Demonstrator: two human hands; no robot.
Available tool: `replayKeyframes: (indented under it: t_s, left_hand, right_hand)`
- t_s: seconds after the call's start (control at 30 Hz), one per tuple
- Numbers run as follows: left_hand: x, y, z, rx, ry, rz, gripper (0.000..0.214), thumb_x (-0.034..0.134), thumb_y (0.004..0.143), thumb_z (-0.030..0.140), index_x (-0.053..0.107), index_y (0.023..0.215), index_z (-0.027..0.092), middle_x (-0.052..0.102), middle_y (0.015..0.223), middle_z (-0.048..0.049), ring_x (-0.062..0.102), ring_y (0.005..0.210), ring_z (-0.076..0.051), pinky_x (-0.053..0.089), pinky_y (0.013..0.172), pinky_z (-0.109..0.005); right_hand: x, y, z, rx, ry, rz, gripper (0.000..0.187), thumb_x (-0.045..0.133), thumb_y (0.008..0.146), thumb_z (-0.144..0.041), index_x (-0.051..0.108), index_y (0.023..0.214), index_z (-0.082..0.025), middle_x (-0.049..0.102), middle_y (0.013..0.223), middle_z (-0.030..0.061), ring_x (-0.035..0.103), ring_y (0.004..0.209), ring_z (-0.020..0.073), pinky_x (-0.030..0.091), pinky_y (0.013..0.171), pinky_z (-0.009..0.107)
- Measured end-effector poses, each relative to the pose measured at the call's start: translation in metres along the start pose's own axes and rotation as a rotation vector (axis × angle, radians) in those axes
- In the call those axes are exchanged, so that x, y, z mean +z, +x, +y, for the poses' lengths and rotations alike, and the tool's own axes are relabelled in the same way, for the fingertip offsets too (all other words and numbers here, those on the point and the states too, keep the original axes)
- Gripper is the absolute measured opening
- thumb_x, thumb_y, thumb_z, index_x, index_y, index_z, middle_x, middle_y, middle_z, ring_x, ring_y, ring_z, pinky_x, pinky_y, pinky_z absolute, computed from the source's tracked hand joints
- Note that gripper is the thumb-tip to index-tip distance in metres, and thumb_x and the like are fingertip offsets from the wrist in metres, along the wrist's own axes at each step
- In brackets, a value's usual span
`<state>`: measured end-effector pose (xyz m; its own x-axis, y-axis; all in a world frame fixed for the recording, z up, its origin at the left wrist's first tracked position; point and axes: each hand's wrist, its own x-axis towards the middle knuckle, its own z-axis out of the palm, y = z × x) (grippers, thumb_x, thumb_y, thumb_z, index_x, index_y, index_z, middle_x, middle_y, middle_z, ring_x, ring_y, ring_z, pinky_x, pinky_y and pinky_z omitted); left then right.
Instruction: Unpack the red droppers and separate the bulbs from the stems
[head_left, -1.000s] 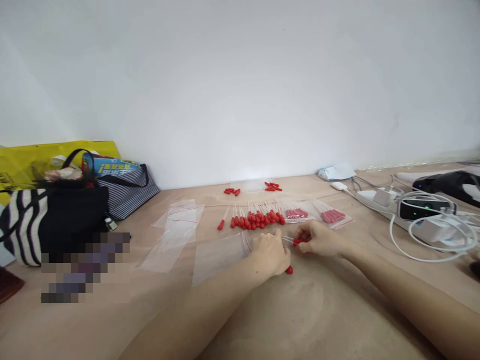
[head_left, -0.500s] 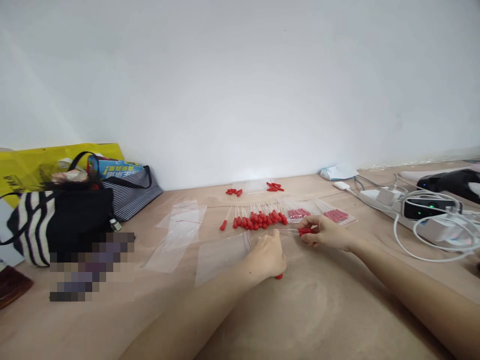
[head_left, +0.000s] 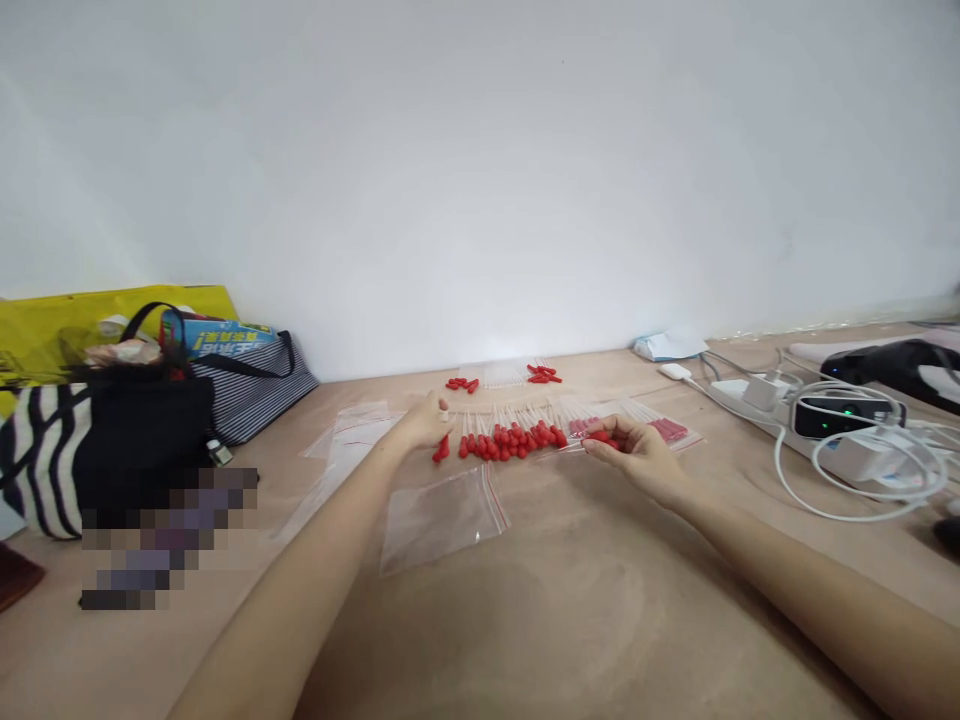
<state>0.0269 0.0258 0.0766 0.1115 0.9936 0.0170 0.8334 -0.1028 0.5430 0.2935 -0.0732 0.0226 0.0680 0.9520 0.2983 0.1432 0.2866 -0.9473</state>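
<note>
Forward-left went my left hand, its grip unclear; my right hand clamps red sticks; two bags look filled, many heads loose.

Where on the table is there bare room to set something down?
A wide bare patch of table lies between the left forearm and right forearm, this side of the nearest plastic bag. A smaller one separates the right hand from the white cables. It's crowded along the red-tipped sticks: left hand at one end, filled bags at the other.
</note>
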Motion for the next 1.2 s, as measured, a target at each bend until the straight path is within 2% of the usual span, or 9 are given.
replayKeyframes:
  t_s: [0.1,0.23,0.33,0.53,0.7,0.83,0.93,1.03,1.2]
  left_hand:
    - [0.003,0.017,-0.015,0.001,0.007,0.001,0.029,0.056,0.061,0.009,0.047,0.087,0.017,0.048,0.045,0.0082,0.048,0.042,-0.01,0.037,0.048,-0.021]
    - [0.017,0.027,-0.02,0.025,0.009,0.026,0.029,0.061,0.056,0.012,0.049,0.083,0.018,0.048,0.044,0.0087,0.049,0.043,-0.011,0.036,0.048,-0.021]
    - [0.024,0.03,-0.023,0.028,0.017,0.08,0.028,0.061,0.058,0.016,0.05,0.083,0.018,0.049,0.046,0.0075,0.05,0.045,-0.012,0.036,0.049,-0.022]
    - [0.028,0.014,-0.039,-0.002,-0.003,0.25,0.015,0.055,0.068,0.026,0.052,0.079,0.017,0.06,0.075,-0.0047,0.057,0.074,-0.019,0.039,0.064,-0.027]
    - [0.036,-0.004,-0.048,0.025,-0.127,0.209,0.017,0.046,0.076,0.028,0.055,0.083,0.016,0.063,0.076,-0.0042,0.059,0.071,-0.016,0.042,0.066,-0.026]
    - [0.046,-0.007,-0.052,0.063,-0.215,0.185,0.019,0.045,0.078,0.027,0.057,0.085,0.014,0.065,0.082,-0.0046,0.06,0.073,-0.014,0.044,0.068,-0.024]
    - [0.05,-0.006,-0.055,0.069,-0.247,0.189,0.019,0.046,0.078,0.027,0.058,0.085,0.015,0.066,0.08,-0.0045,0.06,0.07,-0.014,0.046,0.066,-0.024]
    - [0.049,-0.006,-0.056,0.085,-0.248,0.201,0.019,0.047,0.078,0.028,0.059,0.085,0.016,0.066,0.082,-0.0048,0.06,0.072,-0.015,0.045,0.067,-0.025]
    - [0.046,-0.01,-0.053,0.102,-0.221,0.228,0.02,0.046,0.077,0.03,0.061,0.081,0.017,0.066,0.083,-0.0041,0.059,0.077,-0.018,0.044,0.072,-0.027]
  right_hand:
    - [0.006,0.0,-0.008,-0.074,0.027,0.048,0.034,0.065,0.062,-0.044,0.056,0.08,-0.017,0.059,0.073,0.0023,0.054,0.066,0.0116,0.044,0.06,0.025]
    - [0.02,0.006,-0.011,-0.193,-0.041,0.162,0.033,0.061,0.066,-0.045,0.055,0.082,-0.017,0.057,0.069,0.0016,0.053,0.064,0.0118,0.045,0.06,0.025]
    - [0.036,0.012,-0.004,-0.256,-0.128,0.183,0.028,0.057,0.071,-0.041,0.054,0.083,-0.017,0.057,0.071,0.0031,0.053,0.064,0.0122,0.045,0.06,0.025]
    - [0.075,0.028,0.002,-0.486,-0.347,0.117,0.011,0.052,0.074,-0.024,0.058,0.082,-0.019,0.058,0.077,0.0039,0.054,0.073,0.0146,0.044,0.068,0.028]
    - [0.112,0.052,0.006,-0.63,-0.413,0.056,0.016,0.047,0.076,-0.017,0.06,0.087,-0.019,0.055,0.082,0.0049,0.053,0.077,0.014,0.043,0.071,0.025]
    - [0.135,0.065,0.014,-0.619,-0.533,-0.006,0.022,0.045,0.076,-0.012,0.061,0.091,-0.019,0.053,0.083,0.0056,0.052,0.077,0.0142,0.042,0.068,0.025]
    - [0.142,0.067,0.018,-0.569,-0.63,-0.049,0.022,0.048,0.076,-0.013,0.062,0.091,-0.021,0.054,0.084,0.0052,0.052,0.079,0.0151,0.041,0.068,0.025]
    - [0.141,0.065,0.018,-0.533,-0.699,-0.122,0.015,0.052,0.077,-0.023,0.063,0.085,-0.019,0.054,0.082,0.0048,0.052,0.075,0.0147,0.04,0.066,0.025]
    - [0.134,0.06,0.012,-0.518,-0.743,-0.187,0.031,0.052,0.075,-0.047,0.064,0.078,-0.018,0.055,0.075,0.0044,0.05,0.072,0.015,0.037,0.065,0.026]
